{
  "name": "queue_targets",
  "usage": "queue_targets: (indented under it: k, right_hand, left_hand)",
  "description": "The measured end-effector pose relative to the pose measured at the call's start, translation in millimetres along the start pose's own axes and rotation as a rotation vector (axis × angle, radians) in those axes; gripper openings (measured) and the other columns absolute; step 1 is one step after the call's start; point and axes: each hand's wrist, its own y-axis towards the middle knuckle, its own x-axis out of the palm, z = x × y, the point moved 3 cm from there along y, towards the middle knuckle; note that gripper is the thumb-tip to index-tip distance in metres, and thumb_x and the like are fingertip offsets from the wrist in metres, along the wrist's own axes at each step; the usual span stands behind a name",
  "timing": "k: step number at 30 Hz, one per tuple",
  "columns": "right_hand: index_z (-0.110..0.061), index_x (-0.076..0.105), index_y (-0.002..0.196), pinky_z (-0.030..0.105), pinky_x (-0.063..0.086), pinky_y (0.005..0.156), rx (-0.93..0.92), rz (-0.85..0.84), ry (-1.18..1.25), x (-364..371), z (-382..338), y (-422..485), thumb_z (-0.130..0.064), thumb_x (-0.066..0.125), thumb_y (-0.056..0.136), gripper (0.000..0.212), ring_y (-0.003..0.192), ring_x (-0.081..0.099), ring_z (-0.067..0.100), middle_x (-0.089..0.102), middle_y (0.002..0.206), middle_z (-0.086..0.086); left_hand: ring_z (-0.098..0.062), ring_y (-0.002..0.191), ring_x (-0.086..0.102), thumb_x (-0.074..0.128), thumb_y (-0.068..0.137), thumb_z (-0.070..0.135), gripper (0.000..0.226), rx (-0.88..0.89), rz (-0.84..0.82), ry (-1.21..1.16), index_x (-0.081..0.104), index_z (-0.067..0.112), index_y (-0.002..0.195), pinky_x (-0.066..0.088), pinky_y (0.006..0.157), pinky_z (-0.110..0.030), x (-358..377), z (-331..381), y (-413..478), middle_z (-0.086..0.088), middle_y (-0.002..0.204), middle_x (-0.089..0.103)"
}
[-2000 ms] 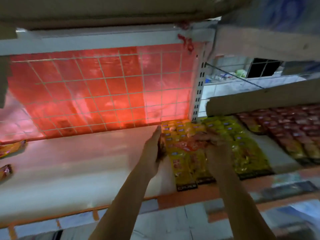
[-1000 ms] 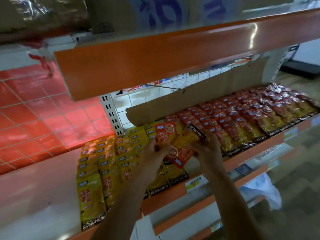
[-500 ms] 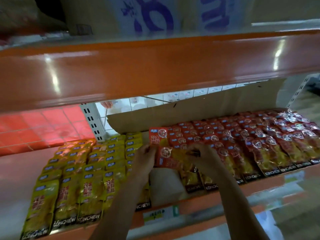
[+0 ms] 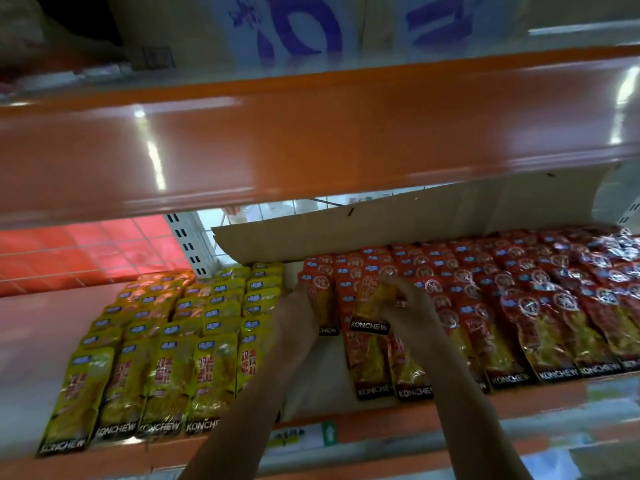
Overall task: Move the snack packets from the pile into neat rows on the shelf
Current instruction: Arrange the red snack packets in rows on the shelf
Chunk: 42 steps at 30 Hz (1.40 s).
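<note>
Both of my hands are at the left end of the red snack packet rows (image 4: 502, 306) on the shelf (image 4: 519, 400). My right hand (image 4: 412, 306) pinches a red packet (image 4: 372, 306) marked KONCHEW, held over the overlapping row. My left hand (image 4: 298, 317) grips another red packet (image 4: 320, 299) at the left edge of the red rows. Yellow packet rows (image 4: 166, 348) lie to the left in several overlapping columns. A bare strip of shelf lies between the yellow and red rows, below my hands.
An orange shelf front (image 4: 311, 133) hangs low overhead. A cardboard sheet (image 4: 398, 223) stands behind the red rows. A white slotted upright (image 4: 187, 244) and a red-lit wire grid (image 4: 86, 251) are at the back left. A price label (image 4: 304, 434) sits on the front rail.
Earlier my hands were at the yellow rows; they then carried red packets rightward. Now both hands are lower and set against the left end of the red rows.
</note>
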Motion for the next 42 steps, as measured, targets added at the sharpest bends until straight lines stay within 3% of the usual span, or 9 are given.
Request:
queue_targets:
  k: [3, 6, 10, 14, 22, 27, 32, 37, 42]
  right_hand:
    - [-0.028, 0.057, 0.126, 0.045, 0.056, 0.078, -0.004, -0.037, -0.032, 4, 0, 2, -0.002, 0.062, 0.083, 0.05, 0.086, 0.067, 0.028, 0.066, 0.098, -0.002]
    - [-0.025, 0.058, 0.126, 0.037, 0.057, 0.073, -0.022, -0.051, -0.038, 6, 1, 5, -0.001, 0.064, 0.084, 0.049, 0.077, 0.067, 0.018, 0.067, 0.093, -0.001]
    - [-0.024, 0.057, 0.127, 0.02, 0.054, 0.069, -0.038, -0.057, -0.019, 7, 0, 4, -0.003, 0.064, 0.086, 0.047, 0.078, 0.065, 0.006, 0.062, 0.099, -0.011]
    - [-0.025, 0.058, 0.126, 0.028, 0.056, 0.071, -0.039, -0.059, -0.023, 7, -1, 4, -0.003, 0.064, 0.086, 0.047, 0.08, 0.065, 0.01, 0.062, 0.098, -0.012]
    - [-0.028, 0.059, 0.123, 0.013, 0.051, 0.061, -0.066, -0.091, -0.064, 15, 0, 6, -0.004, 0.064, 0.086, 0.045, 0.07, 0.06, 0.002, 0.06, 0.099, -0.016]
    - [-0.029, 0.059, 0.123, 0.036, 0.057, 0.075, -0.059, -0.099, -0.089, 18, 0, 5, -0.005, 0.065, 0.086, 0.045, 0.085, 0.066, 0.024, 0.059, 0.103, -0.016]
    - [-0.028, 0.059, 0.124, 0.034, 0.054, 0.081, -0.062, -0.097, -0.086, 17, 1, 4, -0.003, 0.065, 0.086, 0.046, 0.095, 0.061, 0.015, 0.054, 0.099, -0.024]
    - [-0.03, 0.059, 0.123, 0.023, 0.054, 0.064, -0.054, -0.083, -0.085, 16, 5, 6, -0.004, 0.064, 0.086, 0.045, 0.071, 0.061, 0.008, 0.059, 0.103, -0.01]
    - [-0.032, 0.058, 0.121, 0.041, 0.058, 0.074, -0.048, -0.086, -0.111, 23, 6, 8, -0.006, 0.064, 0.086, 0.044, 0.084, 0.066, 0.022, 0.058, 0.107, -0.006]
  left_hand:
    - [-0.026, 0.101, 0.06, 0.047, 0.096, 0.02, 0.027, 0.042, 0.018, 0.15, 0.056, 0.014, 0.121, 0.042, 0.089, -0.032, 1, 1, 2, -0.009, 0.109, 0.066]
    - [-0.027, 0.103, 0.057, 0.044, 0.097, 0.022, 0.03, 0.084, 0.015, 0.231, 0.053, 0.018, 0.125, 0.038, 0.093, -0.032, 1, 4, 5, -0.007, 0.111, 0.063]
    - [-0.029, 0.107, 0.058, 0.049, 0.097, 0.037, 0.038, 0.046, -0.048, 0.132, 0.052, 0.017, 0.13, 0.045, 0.088, -0.035, 4, 5, 8, -0.012, 0.12, 0.055]
    - [-0.032, 0.109, 0.058, 0.055, 0.095, 0.033, 0.037, 0.021, -0.07, 0.069, 0.055, 0.014, 0.127, 0.048, 0.089, -0.038, 9, 1, 9, -0.013, 0.126, 0.05]
    - [-0.028, 0.108, 0.058, 0.056, 0.093, 0.039, 0.045, 0.0, -0.04, -0.026, 0.053, 0.008, 0.125, 0.047, 0.087, -0.036, 9, -1, 14, -0.012, 0.122, 0.056]
    - [-0.028, 0.11, 0.057, 0.063, 0.088, 0.042, 0.056, -0.042, -0.029, -0.131, 0.046, 0.01, 0.131, 0.046, 0.086, -0.035, 12, 0, 19, -0.012, 0.123, 0.057]
    - [-0.027, 0.114, 0.057, 0.067, 0.086, 0.04, 0.057, -0.059, -0.055, -0.147, 0.045, 0.011, 0.13, 0.046, 0.089, -0.035, 14, -1, 25, -0.01, 0.126, 0.059]
    - [-0.026, 0.114, 0.058, 0.067, 0.087, 0.041, 0.057, -0.053, -0.053, -0.138, 0.047, 0.012, 0.132, 0.046, 0.09, -0.034, 15, -2, 23, -0.008, 0.126, 0.06]
    - [-0.028, 0.109, 0.059, 0.063, 0.09, 0.027, 0.042, 0.019, 0.06, -0.192, 0.056, 0.008, 0.127, 0.045, 0.087, -0.031, 6, 1, 15, -0.012, 0.122, 0.059]
